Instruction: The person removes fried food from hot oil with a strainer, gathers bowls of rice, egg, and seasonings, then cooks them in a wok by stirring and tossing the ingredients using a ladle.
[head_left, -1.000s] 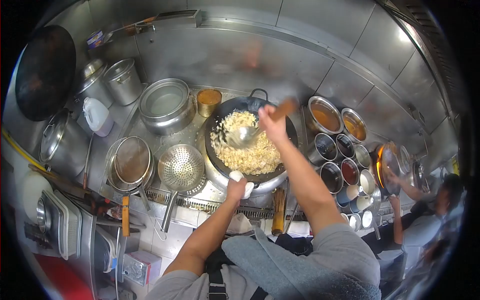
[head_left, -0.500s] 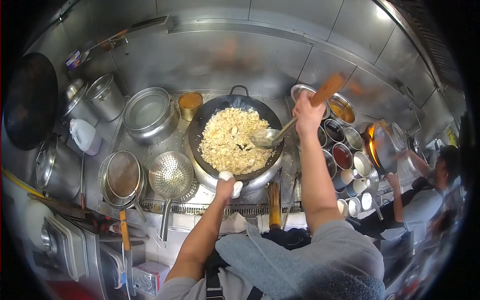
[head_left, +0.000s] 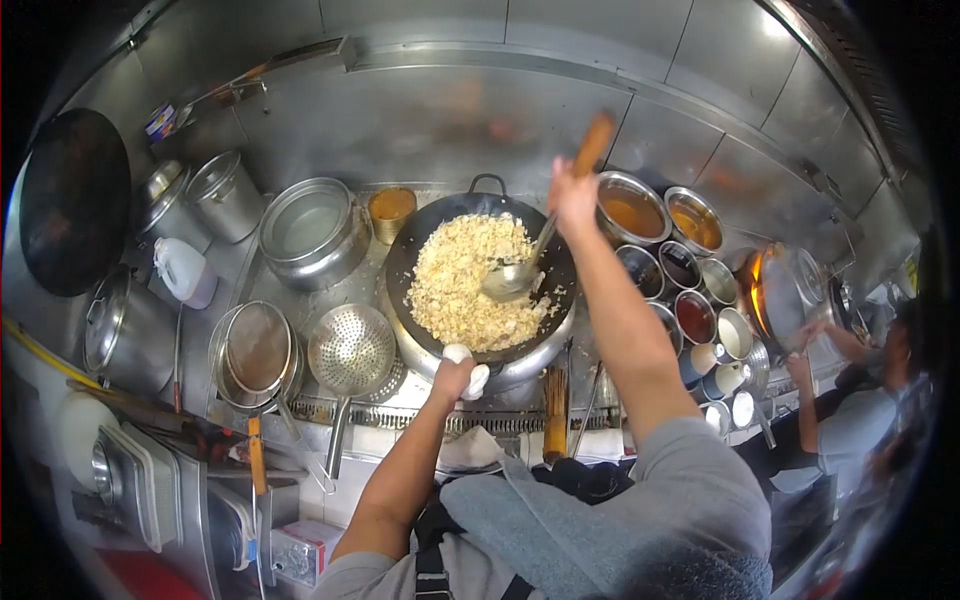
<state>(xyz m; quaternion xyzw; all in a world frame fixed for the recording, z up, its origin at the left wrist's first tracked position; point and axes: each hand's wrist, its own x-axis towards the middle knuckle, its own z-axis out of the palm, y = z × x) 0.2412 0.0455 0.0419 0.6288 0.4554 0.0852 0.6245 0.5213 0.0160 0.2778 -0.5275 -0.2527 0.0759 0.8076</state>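
Observation:
Fried rice fills much of a large black wok on the stove. My right hand is closed round the wooden-ended handle of a metal ladle, whose bowl rests in the right part of the rice. At the wok's near edge my left hand is wrapped round a white cloth, which covers the near side handle. The wok's far handle stands free at the back.
Right of the wok stand metal pots of sauce and several small containers. A perforated strainer and a large pot are on the left. A co-worker works beside a flaming wok at far right.
The ladle first went right across the rice with my right hand, then came back slightly left, its handle now steeper. My left hand has stayed on the cloth at the wok's edge.

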